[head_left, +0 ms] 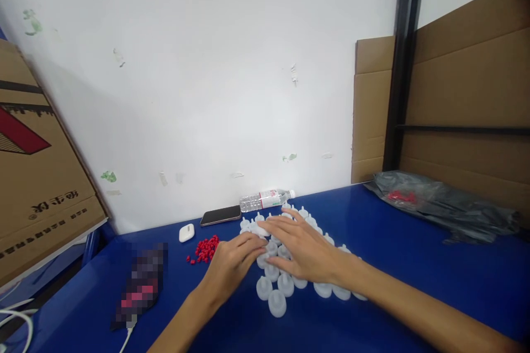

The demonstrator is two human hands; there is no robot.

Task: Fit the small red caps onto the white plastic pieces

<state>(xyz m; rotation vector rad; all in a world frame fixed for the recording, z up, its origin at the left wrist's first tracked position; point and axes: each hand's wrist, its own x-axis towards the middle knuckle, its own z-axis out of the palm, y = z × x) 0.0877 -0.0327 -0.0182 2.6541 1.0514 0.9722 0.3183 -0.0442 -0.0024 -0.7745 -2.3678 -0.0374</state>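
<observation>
Many small, translucent white pieces with pointed nozzles, like squeeze bottles (pixel 277 303), stand upright in a close group on the blue table. My left hand (pixel 235 259) is at the group's left side, its fingers bent and pressed together. Its fingertips meet the pieces near the middle, and what they hold, if anything, is hidden. Over the group lies my right hand (pixel 308 248), fingers stretched out and thumb apart, covering several of the pieces. Just left of my left hand is a loose pile of small red caps (pixel 206 248).
Behind the group, a clear water bottle (pixel 265 200) lies by the wall, beside a phone (pixel 221 215) and a white earbud case (pixel 186 233). A blurred dark item (pixel 141 287) with a white cable is at left. A grey plastic bag (pixel 447 204) rests at right, near cardboard (pixel 467 88).
</observation>
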